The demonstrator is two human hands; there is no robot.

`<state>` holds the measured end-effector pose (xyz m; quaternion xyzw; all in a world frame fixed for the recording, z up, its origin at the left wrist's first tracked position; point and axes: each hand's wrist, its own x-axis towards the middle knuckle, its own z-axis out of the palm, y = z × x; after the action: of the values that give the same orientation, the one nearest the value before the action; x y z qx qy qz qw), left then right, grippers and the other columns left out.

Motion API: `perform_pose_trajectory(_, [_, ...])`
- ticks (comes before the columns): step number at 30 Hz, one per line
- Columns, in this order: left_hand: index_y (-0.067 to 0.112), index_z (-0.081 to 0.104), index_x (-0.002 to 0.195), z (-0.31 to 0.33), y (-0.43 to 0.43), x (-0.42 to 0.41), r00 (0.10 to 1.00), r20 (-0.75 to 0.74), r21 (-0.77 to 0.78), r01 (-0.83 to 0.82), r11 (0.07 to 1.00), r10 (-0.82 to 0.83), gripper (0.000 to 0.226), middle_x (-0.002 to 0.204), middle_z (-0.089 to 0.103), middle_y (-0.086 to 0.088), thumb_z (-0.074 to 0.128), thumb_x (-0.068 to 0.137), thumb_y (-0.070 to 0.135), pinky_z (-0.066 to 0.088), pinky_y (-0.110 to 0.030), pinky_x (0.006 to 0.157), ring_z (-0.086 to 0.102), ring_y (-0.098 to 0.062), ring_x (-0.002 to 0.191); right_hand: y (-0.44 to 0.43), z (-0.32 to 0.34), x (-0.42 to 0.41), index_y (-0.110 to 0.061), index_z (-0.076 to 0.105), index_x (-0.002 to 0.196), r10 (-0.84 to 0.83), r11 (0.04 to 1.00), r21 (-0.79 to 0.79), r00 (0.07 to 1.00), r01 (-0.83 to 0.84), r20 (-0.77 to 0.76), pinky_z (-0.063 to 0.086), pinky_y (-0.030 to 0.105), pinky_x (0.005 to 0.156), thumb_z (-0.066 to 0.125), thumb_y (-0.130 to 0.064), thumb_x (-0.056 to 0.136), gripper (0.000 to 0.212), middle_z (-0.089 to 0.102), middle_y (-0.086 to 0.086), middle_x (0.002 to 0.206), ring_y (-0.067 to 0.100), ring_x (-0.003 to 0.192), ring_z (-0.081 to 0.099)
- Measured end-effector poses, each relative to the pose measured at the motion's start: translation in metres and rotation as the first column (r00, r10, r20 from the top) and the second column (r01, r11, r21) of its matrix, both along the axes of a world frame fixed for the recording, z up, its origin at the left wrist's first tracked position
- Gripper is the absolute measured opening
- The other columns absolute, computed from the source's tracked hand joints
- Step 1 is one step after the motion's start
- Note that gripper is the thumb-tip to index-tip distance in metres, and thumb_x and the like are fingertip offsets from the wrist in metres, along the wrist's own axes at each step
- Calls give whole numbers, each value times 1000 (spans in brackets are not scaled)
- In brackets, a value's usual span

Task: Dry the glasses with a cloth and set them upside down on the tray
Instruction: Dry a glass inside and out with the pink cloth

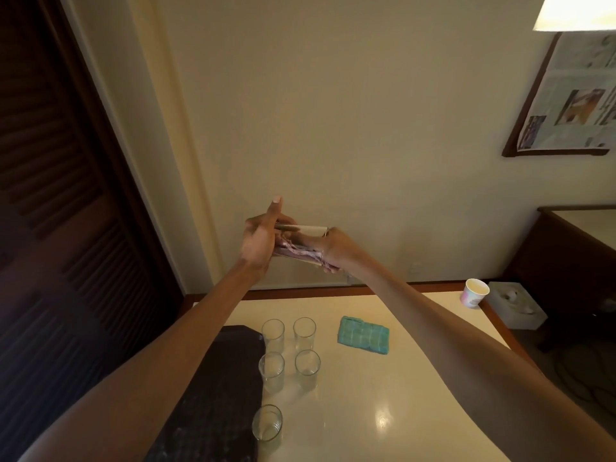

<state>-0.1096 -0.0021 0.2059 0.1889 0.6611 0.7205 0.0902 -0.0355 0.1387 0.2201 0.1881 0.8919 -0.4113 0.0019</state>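
Both my arms are raised in front of the wall. My left hand (258, 240) holds the base end of a clear glass (305, 230) lying on its side in the air, with one finger pointing up. My right hand (336, 250) is at the glass's mouth and pushes a pink cloth (300, 253) into it. Below, several clear glasses (273, 335) stand upright on the cream table (400, 378). A dark tray (220, 395) lies to their left with nothing on the part I can see.
A folded teal cloth (364, 334) lies right of the glasses. A paper cup (474, 292) stands at the table's far right corner beside a white box (516, 305). A dark louvred door (50, 195) fills the left; dark wooden furniture (573, 258) stands at the right.
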Motion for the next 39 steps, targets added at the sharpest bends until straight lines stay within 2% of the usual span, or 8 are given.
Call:
perform_pose_trajectory(7, [1, 70, 110, 9, -8, -2, 941, 247, -231, 289, 929, -231, 82, 97, 78, -13, 29, 101, 71, 63, -40, 68, 76, -27, 85, 4, 10, 8, -14, 60, 79, 163, 599, 798, 966, 66, -202, 34, 31, 62, 59, -13, 75, 4, 62, 9, 78, 35, 79, 61])
perform_pose_trajectory(13, [11, 76, 86, 4, 4, -1, 994, -104, -214, -47, 976, 25, 60, 84, 78, -13, 46, 102, 60, 64, -42, 74, 77, -28, 77, 8, -19, -2, -6, 68, 101, 31, 997, 66, 999, -33, 18, 35, 24, 43, 59, -35, 97, 30, 57, 4, 69, 15, 55, 57])
perform_pose_trajectory(16, [8, 78, 84, 0, 6, 2, 972, -232, -176, -80, 981, 38, 60, 76, 77, -11, 46, 103, 55, 55, -31, 67, 71, -16, 65, 4, -17, 3, -12, 61, 78, 34, 934, -357, 984, 31, 173, 23, 18, 35, 46, -63, 96, 56, 52, -5, 48, 5, 36, 34])
perform_pose_trajectory(20, [10, 74, 90, 2, 1, -1, 998, 13, -155, 65, 986, -64, 72, 87, 78, -13, 32, 102, 68, 61, -48, 84, 74, -26, 81, 10, -5, 6, -4, 67, 93, -3, 974, 227, 997, 20, -72, 39, 23, 43, 64, -32, 94, 28, 64, 3, 65, 13, 46, 53])
perform_pose_trajectory(25, [7, 72, 106, 8, -2, 3, 978, 133, -280, 192, 941, -160, 82, 95, 78, -9, 22, 101, 72, 59, -33, 59, 76, -22, 82, 9, 11, 13, -16, 63, 76, 154, 626, 775, 961, 84, -229, 35, 30, 59, 67, -18, 68, 9, 65, 8, 77, 31, 72, 59])
perform_pose_trajectory(30, [7, 74, 92, 6, 8, 8, 992, -113, -226, -82, 971, 58, 67, 78, 75, -11, 36, 105, 60, 54, -29, 44, 74, -21, 64, 13, -18, -1, -8, 68, 105, -24, 975, 220, 996, 44, -91, 38, 24, 47, 63, -33, 91, 28, 62, 2, 71, 14, 54, 54])
perform_pose_trajectory(34, [9, 78, 84, 2, 12, 8, 972, -223, -157, -109, 982, 72, 65, 70, 75, -6, 40, 106, 56, 59, -35, 57, 73, -20, 63, 12, -17, 2, -10, 63, 84, 29, 937, -348, 989, 25, 148, 25, 18, 35, 47, -65, 95, 58, 54, 0, 56, 6, 36, 36])
perform_pose_trajectory(39, [9, 72, 97, 2, 5, 1, 982, 119, -111, 157, 981, -143, 77, 90, 76, -12, 24, 103, 69, 59, -38, 72, 73, -25, 82, 19, 3, 13, -5, 70, 86, 71, 830, 555, 977, 55, -203, 38, 29, 53, 61, -21, 88, 19, 67, 13, 79, 29, 71, 64])
